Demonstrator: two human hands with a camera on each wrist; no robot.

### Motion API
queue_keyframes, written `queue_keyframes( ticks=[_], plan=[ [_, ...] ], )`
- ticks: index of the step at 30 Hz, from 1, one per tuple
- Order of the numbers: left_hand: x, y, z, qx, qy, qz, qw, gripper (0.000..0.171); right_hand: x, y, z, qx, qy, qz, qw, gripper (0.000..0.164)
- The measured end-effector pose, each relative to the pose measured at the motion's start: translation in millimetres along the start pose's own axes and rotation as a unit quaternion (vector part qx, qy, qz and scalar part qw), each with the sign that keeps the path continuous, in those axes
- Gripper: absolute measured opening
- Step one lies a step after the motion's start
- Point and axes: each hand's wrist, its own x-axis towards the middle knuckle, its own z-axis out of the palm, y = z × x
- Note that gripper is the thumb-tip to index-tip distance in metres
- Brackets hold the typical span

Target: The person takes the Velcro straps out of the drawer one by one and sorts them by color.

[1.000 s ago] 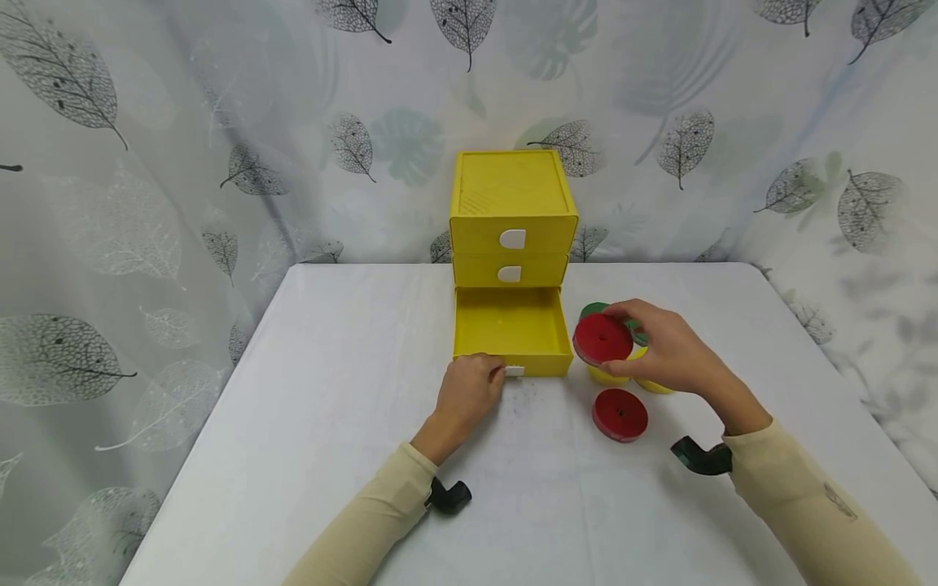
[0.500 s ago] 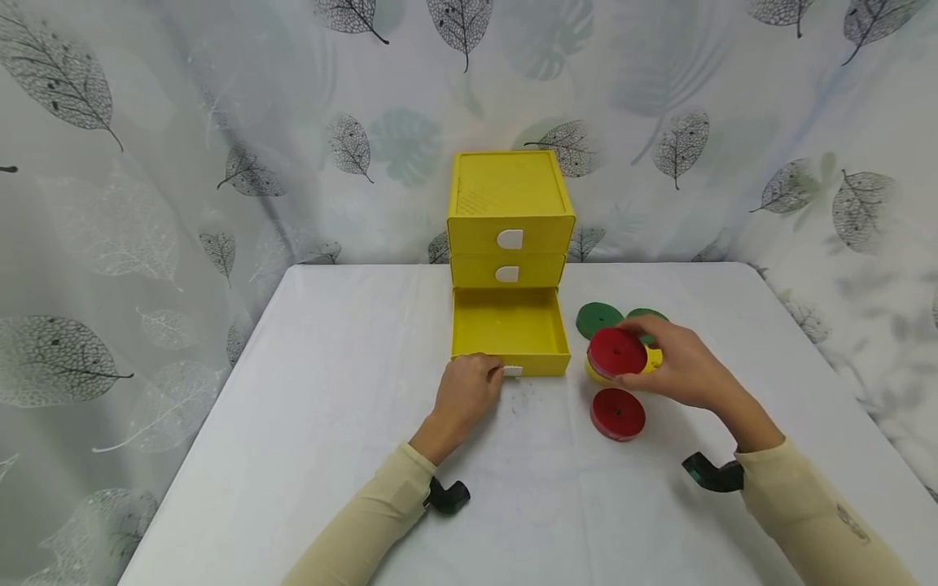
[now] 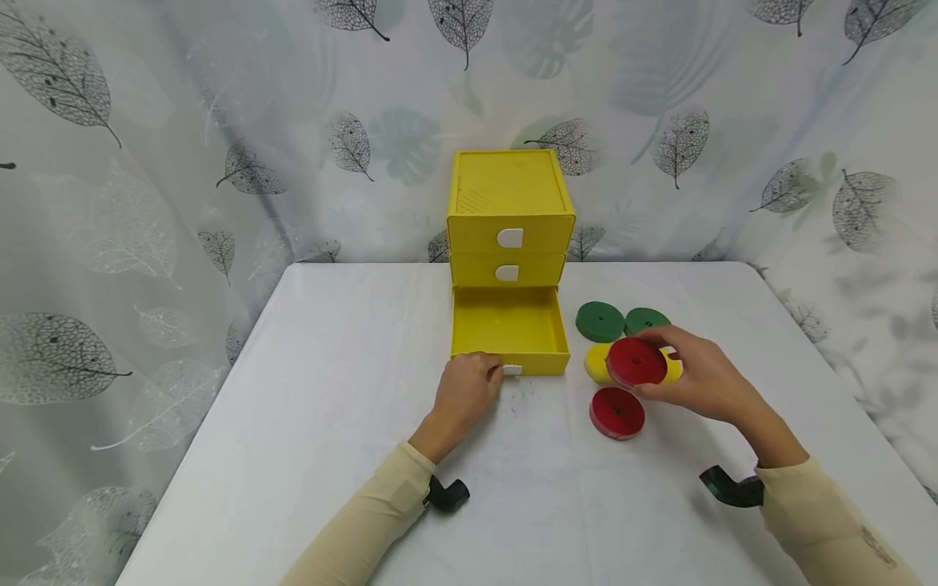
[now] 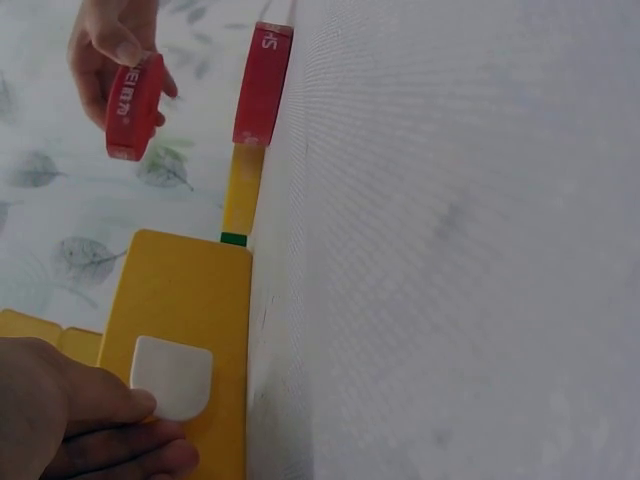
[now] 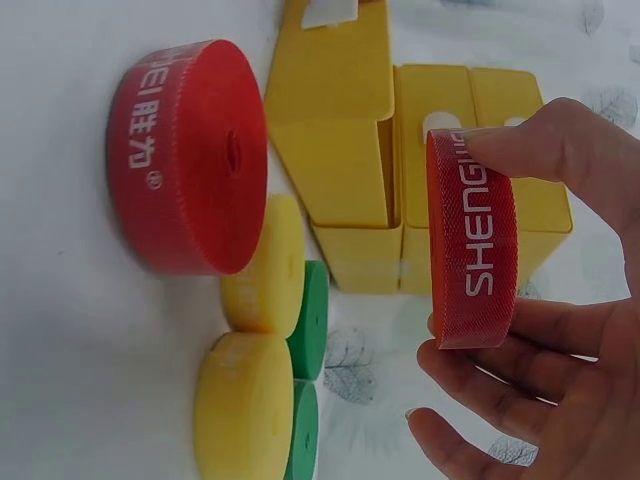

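Note:
My right hand grips a red roll of tape by its edge, thumb on one side and fingers on the other. In the right wrist view, white lettering shows on the held roll, which is raised off the table. A second red tape roll lies flat just in front. Partly hidden behind the held roll are two yellow tape rolls, with two green tape rolls beyond. My left hand pinches the white handle of the pulled-out bottom drawer, whose inside is bare.
A yellow drawer cabinet stands at the table's back edge, its two upper drawers closed. White cloth covers the table. A leaf-patterned curtain hangs behind and along both sides.
My right hand has moved right and toward me with the red tape roll, uncovering the green rolls and more of the yellow ones. The left hand and drawer stay where they were.

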Motion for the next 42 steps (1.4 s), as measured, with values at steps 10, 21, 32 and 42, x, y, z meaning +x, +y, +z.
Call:
queue_keyframes(
  ticks=[10, 21, 32, 42],
  plan=[
    [-0.1, 3.3, -3.3, 0.006, -0.003, -0.004, 1.0000, 0.009, -16.4, 9.5, 0.1, -0.006, 0.007, 0.012, 1.000, 0.077],
    [0.6, 1.5, -1.3, 0.003, -0.004, -0.005, 1.0000, 0.011, -30.1, 17.0, -1.0, -0.016, 0.004, 0.034, 0.999, 0.081],
    [-0.4, 1.4, 1.3, 0.006, -0.004, -0.009, 0.9999, 0.008, -38.9, 26.4, -1.1, -0.017, -0.005, 0.053, 0.998, 0.079],
    [-0.1, 1.3, 1.5, 0.000, -0.004, -0.011, 0.9999, 0.008, -48.9, 35.5, -2.1, -0.018, -0.020, 0.063, 0.998, 0.078]
  ],
)
